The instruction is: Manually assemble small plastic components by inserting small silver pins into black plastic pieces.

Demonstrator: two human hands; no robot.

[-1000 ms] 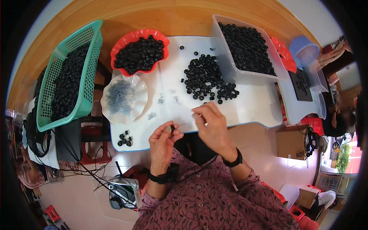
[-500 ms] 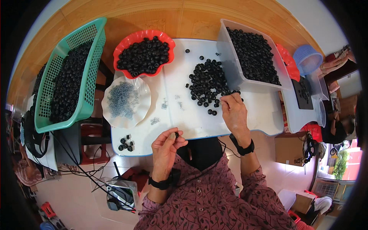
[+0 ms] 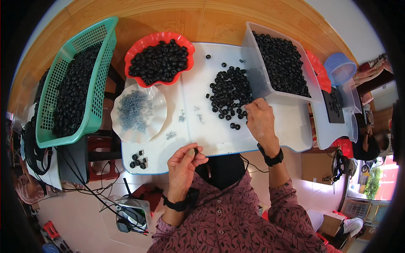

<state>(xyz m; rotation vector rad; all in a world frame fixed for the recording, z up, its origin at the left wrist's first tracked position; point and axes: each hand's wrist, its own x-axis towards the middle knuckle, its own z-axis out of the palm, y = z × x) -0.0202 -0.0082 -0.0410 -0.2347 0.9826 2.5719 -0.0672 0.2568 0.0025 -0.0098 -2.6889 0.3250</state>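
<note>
My left hand point(image 3: 182, 166) is at the table's front edge, a small round black piece point(image 3: 195, 151) pinched between thumb and fingers. Over the right edge of a loose pile of similar black pieces point(image 3: 230, 88), my right hand point(image 3: 260, 122) has its fingertips drawn together; whatever they hold is hidden. Several of these pieces look ring-like, with a hole through the middle. A small cluster of black parts point(image 3: 136, 160) lies at the table's front left corner. Little groups of tiny clear-grey pieces point(image 3: 171, 135) are spread between that corner and the pile.
Black pieces fill a green basket point(image 3: 95, 97) at left, a red scalloped dish point(image 3: 190, 67) at the back and a translucent bin point(image 3: 257, 80) at back right. A white scalloped plate point(image 3: 158, 122) carries tiny clear-grey pieces. Another person point(image 3: 373, 143) sits far right.
My right hand has shifted slightly right and nearer, still at the pile's edge. The left hand keeps its black piece in nearly the same spot. The whole view has shifted a little.
</note>
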